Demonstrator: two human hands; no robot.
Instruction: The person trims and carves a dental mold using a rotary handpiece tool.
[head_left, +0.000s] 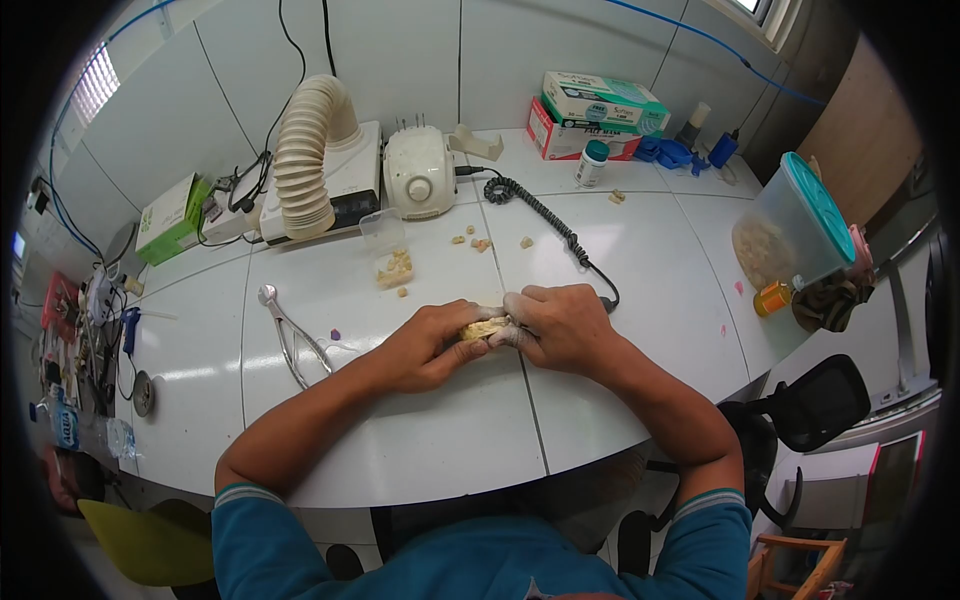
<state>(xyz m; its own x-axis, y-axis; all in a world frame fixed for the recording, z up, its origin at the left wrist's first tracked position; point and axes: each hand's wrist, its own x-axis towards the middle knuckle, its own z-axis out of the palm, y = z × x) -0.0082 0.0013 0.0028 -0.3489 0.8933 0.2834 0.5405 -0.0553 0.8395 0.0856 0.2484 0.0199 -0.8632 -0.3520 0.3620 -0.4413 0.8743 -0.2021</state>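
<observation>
Near the middle of the white table, my left hand (437, 345) is closed around the left side of a small pale yellow piece (483, 328). My right hand (560, 325) meets it from the right, with whitish dust on its fingers. Its fingers are bent together close to the piece; what they hold is hidden. The black coiled cord (535, 208) runs from the cream control box (419, 175) and ends beside my right hand. Several small yellowish pieces (480, 245) lie beyond my hands, and a clear container (394, 266) holds more of them.
Metal pliers (290, 335) lie left of my left forearm. A ribbed hose (303, 155) arches over a white unit at the back left. Glove boxes (600, 105) and a white bottle (591, 165) stand at the back. A teal-lidded tub (790, 225) is at right.
</observation>
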